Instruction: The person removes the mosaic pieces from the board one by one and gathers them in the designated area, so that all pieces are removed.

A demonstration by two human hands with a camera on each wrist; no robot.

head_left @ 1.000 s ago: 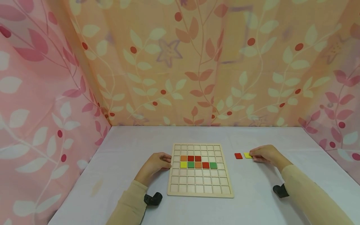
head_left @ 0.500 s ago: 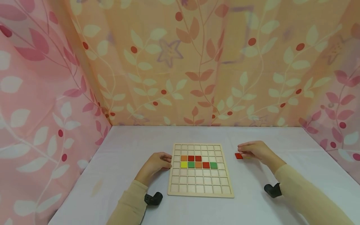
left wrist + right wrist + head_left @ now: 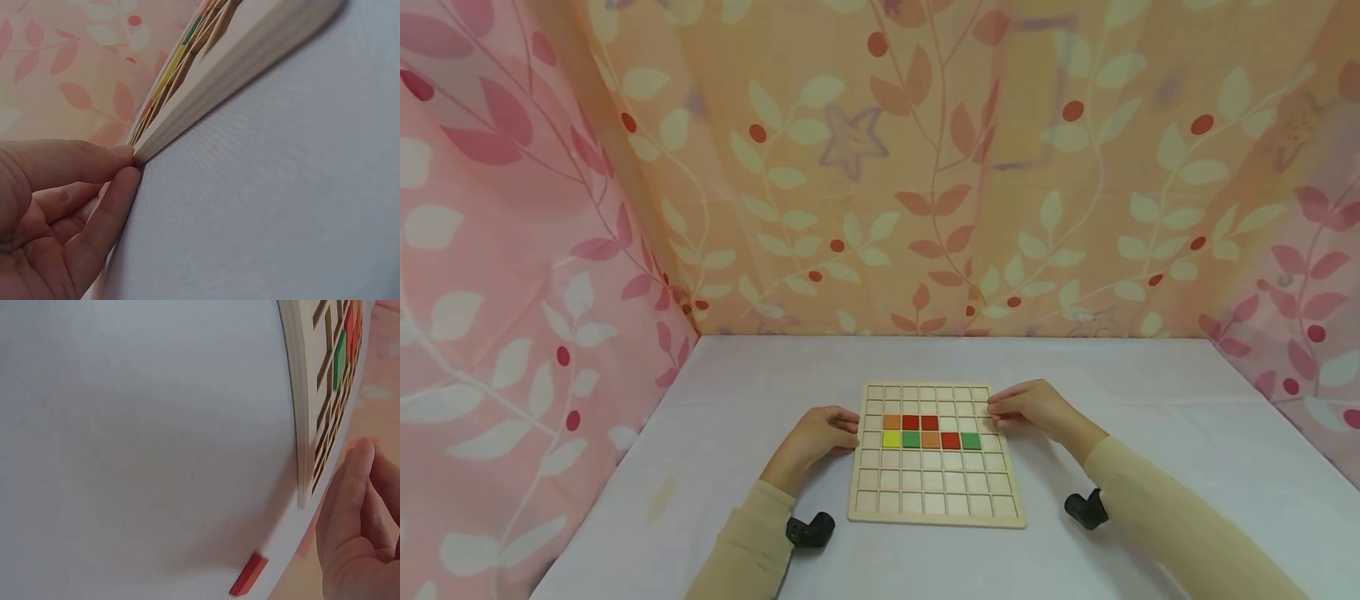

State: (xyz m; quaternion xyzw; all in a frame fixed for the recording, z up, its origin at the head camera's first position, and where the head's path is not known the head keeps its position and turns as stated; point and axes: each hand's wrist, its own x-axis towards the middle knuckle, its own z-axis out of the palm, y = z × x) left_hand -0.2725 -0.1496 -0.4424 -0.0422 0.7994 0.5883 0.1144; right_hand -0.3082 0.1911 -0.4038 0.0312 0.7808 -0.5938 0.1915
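A wooden grid board (image 3: 936,467) is lying flat in the middle of a table covered with a pale cloth (image 3: 1150,392), and both hands are sitting at its upper edges. The left hand (image 3: 817,436) is resting on the cloth against the board's left edge; in the left wrist view its thumb and forefinger (image 3: 119,187) are lying close together with their tips touching the board's corner edge (image 3: 206,94), the other fingers curled loosely into the palm. The right hand (image 3: 1026,410) is reaching over the board's upper right edge, its fingers drawn together at the tips near the top right cells; whether anything is pinched between them cannot be told, since the hand is hiding its own fingertips in the head view and the right wrist view is showing only the side of a finger (image 3: 350,487).

On the board, coloured tiles are filling two rows: an orange tile (image 3: 891,422) and two red tiles (image 3: 920,422) above, then yellow (image 3: 891,439), green (image 3: 911,439), orange (image 3: 930,439), red (image 3: 951,440) and green (image 3: 971,441) below. The remaining cells are showing bare wood.

A loose red tile (image 3: 248,575) is lying on the cloth just off the board's right side, visible only in the right wrist view; in the head view the right hand is covering it. Leaf-patterned curtains (image 3: 925,167) are hanging around the table on three sides
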